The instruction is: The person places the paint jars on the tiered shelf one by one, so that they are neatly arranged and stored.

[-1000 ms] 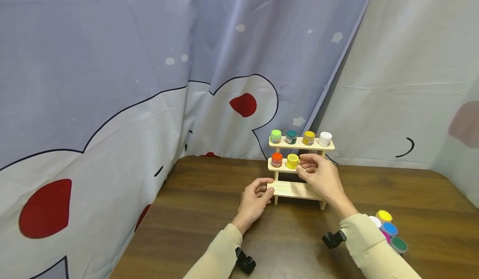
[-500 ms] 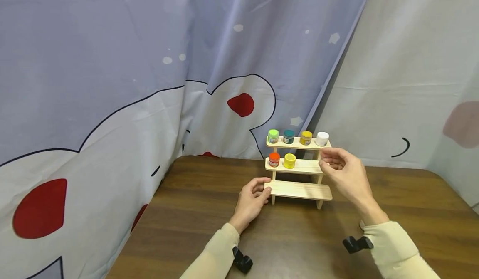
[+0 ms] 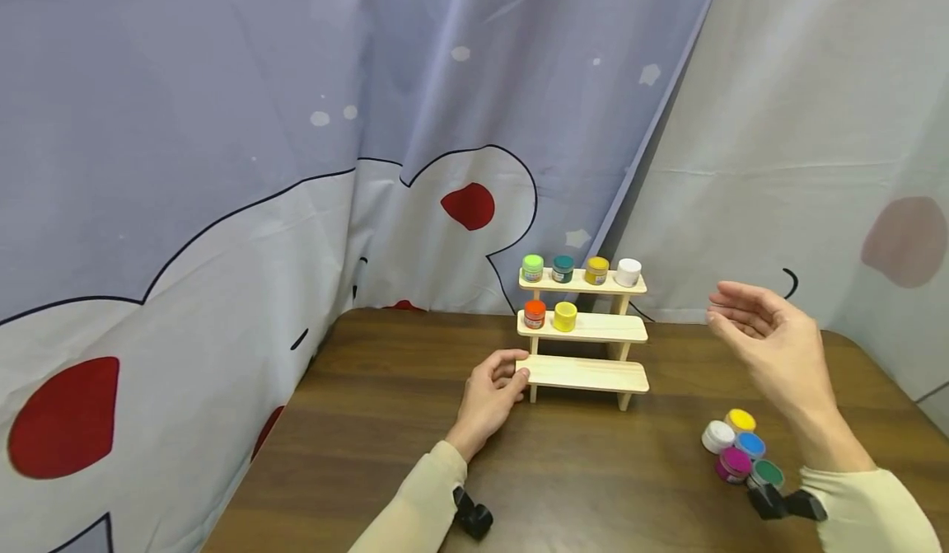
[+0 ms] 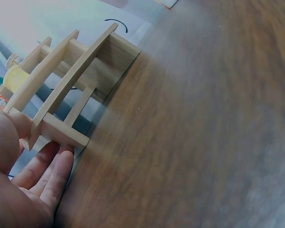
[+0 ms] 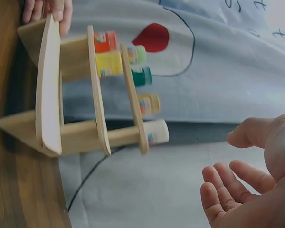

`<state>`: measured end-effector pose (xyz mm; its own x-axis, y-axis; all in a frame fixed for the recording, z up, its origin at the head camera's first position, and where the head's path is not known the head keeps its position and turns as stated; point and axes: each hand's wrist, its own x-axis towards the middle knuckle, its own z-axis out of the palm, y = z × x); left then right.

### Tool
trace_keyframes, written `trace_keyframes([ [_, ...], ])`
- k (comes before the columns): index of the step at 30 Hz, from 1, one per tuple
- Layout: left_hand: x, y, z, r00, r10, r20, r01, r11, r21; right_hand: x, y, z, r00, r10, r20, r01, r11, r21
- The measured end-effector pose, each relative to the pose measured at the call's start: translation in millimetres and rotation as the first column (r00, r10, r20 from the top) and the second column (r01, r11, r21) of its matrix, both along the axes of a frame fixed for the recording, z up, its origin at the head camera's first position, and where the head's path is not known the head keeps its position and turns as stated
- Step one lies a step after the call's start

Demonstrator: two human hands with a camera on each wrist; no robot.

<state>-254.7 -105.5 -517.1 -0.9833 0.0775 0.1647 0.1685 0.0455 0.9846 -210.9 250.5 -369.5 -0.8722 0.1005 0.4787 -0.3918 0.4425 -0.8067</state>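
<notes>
A three-tier wooden display rack [image 3: 586,373] stands upright on the table. My left hand [image 3: 485,398] holds the left end of its lowest shelf, thumb on top and fingers by the side leg. On the top shelf are light green [image 3: 532,269], teal [image 3: 563,269], ochre [image 3: 596,270] and white [image 3: 628,272] paint pots. The middle shelf bears a red paint pot [image 3: 535,314] and a yellow paint pot [image 3: 565,316] at its left. Well right of the rack, my right hand [image 3: 784,355] hovers with loosely bent fingers and nothing between them.
Several more paint pots cluster on the table at the right: yellow [image 3: 740,421], white [image 3: 717,436], blue [image 3: 750,445], magenta [image 3: 733,465] and dark green [image 3: 766,475]. A printed curtain [image 3: 445,58] hangs behind the wooden table [image 3: 578,470].
My right hand has moved away from beside the yellow pot on the middle shelf, out to the right. The left hand stays on the rack. The pots at the right have come fully into view.
</notes>
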Motion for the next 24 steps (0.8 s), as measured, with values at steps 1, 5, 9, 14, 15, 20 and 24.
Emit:
trace_keyframes([
  [1,0.2,0.1,0.4,1.0,0.001,0.0,-0.001,1.0,0.003,2.0,4.6,0.2,1.0,0.004,0.003,-0.004,1.0,-0.01],
  [5,0.5,0.6,0.9,1.0,0.004,-0.003,-0.004,1.0,0.016,8.9,19.6,-1.9,1.0,0.013,0.015,-0.012,0.998,-0.061],
  [9,-0.2,0.9,0.0,1.0,0.004,-0.002,-0.004,1.0,0.013,13.5,35.5,-9.8,1.0,0.009,0.03,-0.006,0.995,-0.104],
  [14,-0.1,1.0,-0.5,1.0,0.002,-0.001,-0.002,1.0,0.012,19.0,57.7,-25.6,0.995,-0.033,0.091,0.032,0.999,0.009],
  [15,0.0,1.0,-0.7,1.0,0.002,-0.002,-0.002,1.0,0.012,20.0,61.6,-29.1,0.994,-0.035,0.103,0.032,0.999,0.031],
  [20,-0.2,0.8,-1.9,1.0,0.005,-0.006,-0.005,1.0,0.016,24.3,81.5,-48.6,0.99,-0.007,0.138,-0.009,0.993,0.115],
  [24,-1.4,0.4,-2.0,1.0,0.003,-0.006,-0.003,1.0,0.015,24.8,97.1,-67.1,0.985,0.052,0.164,-0.075,0.988,0.136],
])
